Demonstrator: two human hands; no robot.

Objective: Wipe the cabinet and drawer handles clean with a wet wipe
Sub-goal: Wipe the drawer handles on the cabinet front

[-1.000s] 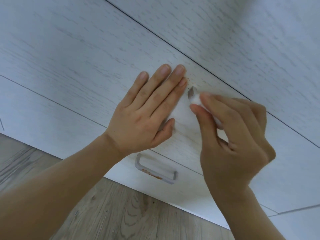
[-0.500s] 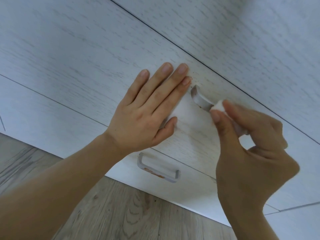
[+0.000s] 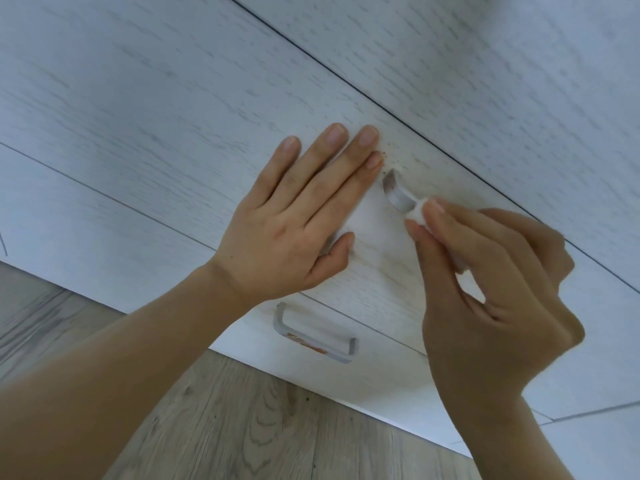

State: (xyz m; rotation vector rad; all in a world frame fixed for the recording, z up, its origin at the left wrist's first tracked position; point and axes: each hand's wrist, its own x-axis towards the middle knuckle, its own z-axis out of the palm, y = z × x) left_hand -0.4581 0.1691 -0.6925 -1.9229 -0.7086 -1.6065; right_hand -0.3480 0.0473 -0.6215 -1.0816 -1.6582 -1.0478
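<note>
A white wood-grain drawer front (image 3: 381, 278) carries a grey metal handle (image 3: 396, 195); only its left end shows. My right hand (image 3: 491, 299) pinches a white wet wipe (image 3: 417, 211) around that handle, hiding the rest of the bar. My left hand (image 3: 298, 216) lies flat on the drawer front just left of the handle, fingers spread and holding nothing. Small reddish specks (image 3: 389, 154) dot the panel above the handle. On the drawer below, a second grey handle (image 3: 313, 336) shows reddish-brown stains along its bar.
More white cabinet panels (image 3: 173, 98) fill the view above and to the left, split by dark seams. Grey wood-look flooring (image 3: 259, 427) runs below the bottom drawer.
My right hand slid the wipe rightward along the upper handle, uncovering its left end, then came back slightly left. My left hand stayed flat on the drawer front.
</note>
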